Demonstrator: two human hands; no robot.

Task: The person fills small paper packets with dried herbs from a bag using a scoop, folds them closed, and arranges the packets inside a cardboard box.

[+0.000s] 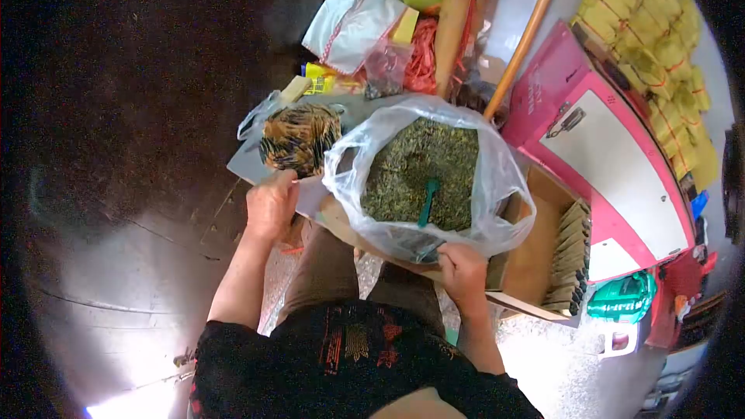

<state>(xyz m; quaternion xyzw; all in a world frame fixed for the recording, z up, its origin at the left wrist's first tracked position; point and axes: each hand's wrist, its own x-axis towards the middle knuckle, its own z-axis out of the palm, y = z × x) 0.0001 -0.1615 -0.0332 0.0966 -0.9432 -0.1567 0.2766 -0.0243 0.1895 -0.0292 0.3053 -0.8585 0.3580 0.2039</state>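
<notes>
A clear plastic bag (503,221), its mouth spread wide, holds a heap of dried green-brown crumbled leaves (396,174). A small green scoop (428,200) lies on the leaves. My right hand (463,273) is closed at the bag's near rim, its fingertips partly hidden. My left hand (272,206) is closed on the near edge of a pale board (312,194), left of the bag. Just beyond that hand stands a bundle of brown, dark-streaked pieces (301,138) in a plastic bag; their kind I cannot make out.
Right of the leaves is an open wooden box (535,264) with a row of small tan packets (570,260). Beyond stand a pink-and-white case (613,163) and stacked yellow bundles (652,54). A wooden pole (528,35) leans behind; a white sack (349,19) lies at the back.
</notes>
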